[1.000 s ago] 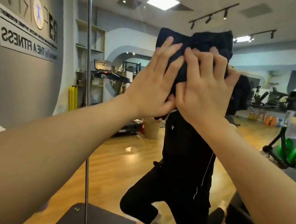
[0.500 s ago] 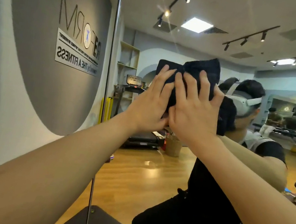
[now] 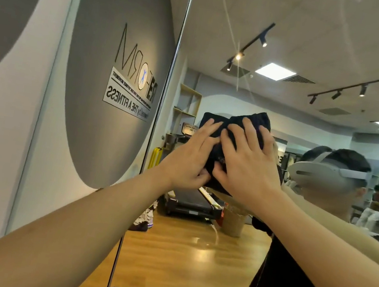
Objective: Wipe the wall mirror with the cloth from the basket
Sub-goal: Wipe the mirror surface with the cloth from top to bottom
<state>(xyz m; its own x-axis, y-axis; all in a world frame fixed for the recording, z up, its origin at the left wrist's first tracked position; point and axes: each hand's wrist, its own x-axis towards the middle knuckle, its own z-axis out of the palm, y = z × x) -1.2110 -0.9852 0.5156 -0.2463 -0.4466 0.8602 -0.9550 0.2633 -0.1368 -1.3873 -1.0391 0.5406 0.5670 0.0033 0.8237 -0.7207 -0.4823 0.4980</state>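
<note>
A dark navy cloth [image 3: 256,123] lies flat against the wall mirror [image 3: 225,37] at about head height. My left hand [image 3: 189,155] presses on the cloth's left half with spread fingers. My right hand [image 3: 246,167] presses on its right half, fingers spread as well. The two hands touch at the thumbs and cover most of the cloth, so only its top edge and lower corner show. No basket is in view.
A vertical seam [image 3: 164,89] between mirror panels runs just left of my hands. A second panel [image 3: 112,56] further left reflects a grey wall sign. The glass reflects a person in a headset [image 3: 327,172], a treadmill, a bin and wooden floor.
Both hands have slid the cloth leftward along the glass, closer to the panel seam. My view has turned left and upward.
</note>
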